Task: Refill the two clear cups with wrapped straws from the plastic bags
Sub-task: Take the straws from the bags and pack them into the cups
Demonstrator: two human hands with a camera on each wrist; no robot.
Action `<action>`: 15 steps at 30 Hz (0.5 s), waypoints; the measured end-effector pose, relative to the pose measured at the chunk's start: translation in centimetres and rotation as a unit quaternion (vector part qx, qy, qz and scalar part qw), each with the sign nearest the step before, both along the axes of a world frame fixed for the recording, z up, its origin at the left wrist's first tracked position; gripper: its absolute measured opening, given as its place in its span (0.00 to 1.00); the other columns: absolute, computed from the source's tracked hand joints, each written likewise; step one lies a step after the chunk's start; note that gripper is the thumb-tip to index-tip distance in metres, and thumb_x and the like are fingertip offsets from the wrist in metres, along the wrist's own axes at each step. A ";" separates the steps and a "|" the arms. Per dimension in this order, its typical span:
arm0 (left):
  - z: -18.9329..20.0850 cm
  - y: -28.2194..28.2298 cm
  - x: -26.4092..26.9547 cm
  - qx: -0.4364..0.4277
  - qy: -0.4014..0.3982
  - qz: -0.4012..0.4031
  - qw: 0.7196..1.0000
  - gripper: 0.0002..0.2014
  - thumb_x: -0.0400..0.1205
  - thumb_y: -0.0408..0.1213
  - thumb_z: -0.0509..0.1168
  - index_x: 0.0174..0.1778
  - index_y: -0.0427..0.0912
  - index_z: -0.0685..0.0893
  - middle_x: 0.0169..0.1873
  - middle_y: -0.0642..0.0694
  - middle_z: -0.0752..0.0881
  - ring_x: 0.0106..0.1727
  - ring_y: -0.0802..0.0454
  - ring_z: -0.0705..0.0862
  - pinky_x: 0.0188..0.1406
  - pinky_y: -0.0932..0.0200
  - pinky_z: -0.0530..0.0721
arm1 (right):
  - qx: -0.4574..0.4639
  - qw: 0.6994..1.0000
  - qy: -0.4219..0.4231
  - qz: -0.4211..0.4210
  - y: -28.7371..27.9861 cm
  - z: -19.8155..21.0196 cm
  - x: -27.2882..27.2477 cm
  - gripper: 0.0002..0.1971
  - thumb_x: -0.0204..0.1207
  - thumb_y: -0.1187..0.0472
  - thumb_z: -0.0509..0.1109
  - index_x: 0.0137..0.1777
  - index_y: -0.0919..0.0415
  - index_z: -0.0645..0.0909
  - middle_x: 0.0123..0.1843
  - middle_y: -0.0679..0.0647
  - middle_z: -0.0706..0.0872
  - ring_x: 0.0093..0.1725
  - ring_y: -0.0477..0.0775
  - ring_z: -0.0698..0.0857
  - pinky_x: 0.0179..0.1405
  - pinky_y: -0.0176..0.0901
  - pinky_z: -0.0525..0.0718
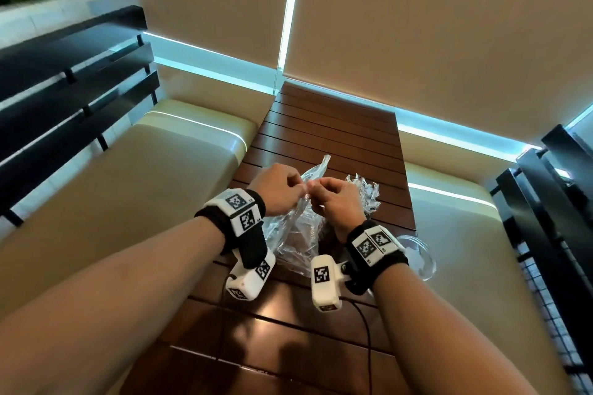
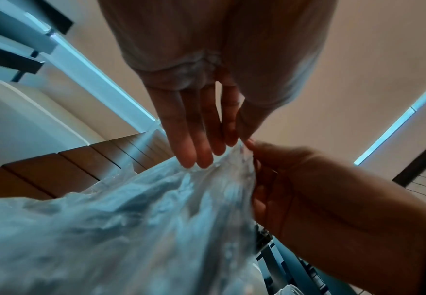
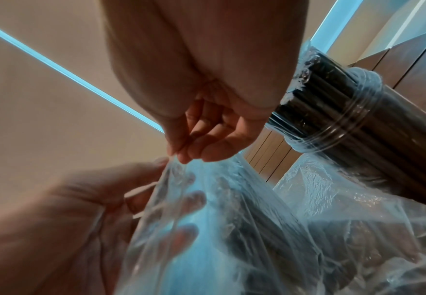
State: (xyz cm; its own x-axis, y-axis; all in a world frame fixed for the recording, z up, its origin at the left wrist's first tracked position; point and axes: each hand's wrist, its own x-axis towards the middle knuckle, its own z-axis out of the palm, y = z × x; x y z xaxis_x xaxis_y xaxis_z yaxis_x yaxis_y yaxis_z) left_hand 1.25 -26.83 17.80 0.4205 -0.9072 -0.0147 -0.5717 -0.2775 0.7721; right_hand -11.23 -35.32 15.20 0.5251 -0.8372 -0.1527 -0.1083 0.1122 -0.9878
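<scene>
Both hands meet above the wooden table (image 1: 333, 138) at the top of a clear plastic bag (image 1: 295, 234). My left hand (image 1: 298, 192) pinches the bag's upper edge between thumb and forefinger; in the left wrist view the other fingers (image 2: 191, 151) hang straight. My right hand (image 1: 316, 194) pinches the same edge right beside it, fingers curled (image 3: 181, 155). Dark wrapped straws (image 3: 244, 219) show through the bag (image 3: 232, 229). A clear cup (image 3: 358, 123) packed with dark wrapped straws stands just behind my right hand. Another clear cup (image 1: 420, 256) sits at the table's right edge, partly hidden by my right wrist.
Cream cushioned benches (image 1: 144, 186) run along both sides of the narrow table, with black slatted backrests (image 1: 73, 80) behind them. Beige blinds (image 1: 417, 25) close off the far end. A black cable (image 1: 365, 330) trails over the near tabletop.
</scene>
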 end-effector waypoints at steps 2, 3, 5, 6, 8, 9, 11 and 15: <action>0.0 0.0 0.0 0.009 0.032 0.008 0.999 0.08 0.80 0.44 0.70 0.38 0.45 0.87 0.32 0.47 0.90 0.39 0.49 0.90 0.44 0.47 0.91 | 0.007 1.000 -0.002 0.018 0.0 -0.1 -0.1 0.07 0.81 0.69 0.69 0.41 0.67 0.84 0.33 0.58 0.81 0.29 0.49 0.76 0.30 0.40 0.75; 0.0 0.0 -0.1 0.017 0.033 0.008 0.999 0.10 0.79 0.47 0.71 0.38 0.45 0.87 0.32 0.47 0.90 0.39 0.49 0.90 0.44 0.48 0.91 | 0.003 1.000 0.003 0.024 0.1 -0.1 -0.1 0.07 0.81 0.69 0.69 0.41 0.66 0.84 0.34 0.58 0.82 0.30 0.49 0.76 0.31 0.39 0.76; 0.2 0.1 -0.4 0.025 0.046 0.010 0.999 0.10 0.78 0.47 0.73 0.37 0.45 0.87 0.32 0.46 0.90 0.39 0.48 0.90 0.41 0.50 0.92 | -0.013 0.999 0.020 0.026 0.2 -0.1 -0.2 0.08 0.81 0.69 0.68 0.40 0.63 0.84 0.36 0.59 0.83 0.32 0.49 0.78 0.31 0.38 0.78; 0.2 0.1 -0.6 0.027 0.053 0.013 0.998 0.08 0.78 0.45 0.73 0.38 0.45 0.87 0.33 0.45 0.90 0.38 0.47 0.91 0.39 0.51 0.92 | -0.020 0.999 0.029 0.024 0.3 -0.1 -0.3 0.09 0.82 0.68 0.68 0.40 0.62 0.84 0.37 0.58 0.84 0.33 0.49 0.79 0.32 0.38 0.79; 0.3 0.1 -1.0 0.032 0.038 0.021 0.999 0.06 0.79 0.40 0.72 0.39 0.43 0.88 0.34 0.44 0.89 0.38 0.46 0.90 0.38 0.52 0.92 | -0.037 0.998 0.050 0.024 0.3 -0.3 -0.5 0.09 0.82 0.67 0.68 0.39 0.61 0.84 0.37 0.58 0.85 0.33 0.49 0.80 0.32 0.38 0.80; 0.3 0.0 -1.2 0.038 0.024 0.025 0.999 0.05 0.79 0.39 0.70 0.39 0.42 0.88 0.35 0.45 0.89 0.39 0.47 0.90 0.38 0.52 0.91 | -0.055 0.996 0.069 0.025 0.3 -0.4 -0.6 0.10 0.82 0.66 0.69 0.39 0.60 0.85 0.37 0.58 0.86 0.34 0.50 0.81 0.33 0.41 0.81; 0.4 0.0 -1.6 0.042 0.018 0.038 0.998 0.07 0.80 0.37 0.67 0.39 0.40 0.88 0.35 0.44 0.89 0.39 0.47 0.90 0.38 0.51 0.91 | -0.103 0.987 0.127 0.011 0.3 -0.7 -0.4 0.11 0.80 0.64 0.70 0.36 0.56 0.85 0.35 0.54 0.88 0.35 0.50 0.82 0.39 0.49 0.85; 0.0 -0.5 -2.3 0.051 0.038 0.075 0.995 0.09 0.79 0.38 0.66 0.35 0.40 0.88 0.36 0.42 0.89 0.38 0.44 0.89 0.38 0.49 0.91 | -0.206 0.952 0.225 -0.011 1.0 0.0 -0.2 0.09 0.75 0.62 0.69 0.34 0.58 0.85 0.34 0.51 0.88 0.38 0.52 0.86 0.45 0.45 0.86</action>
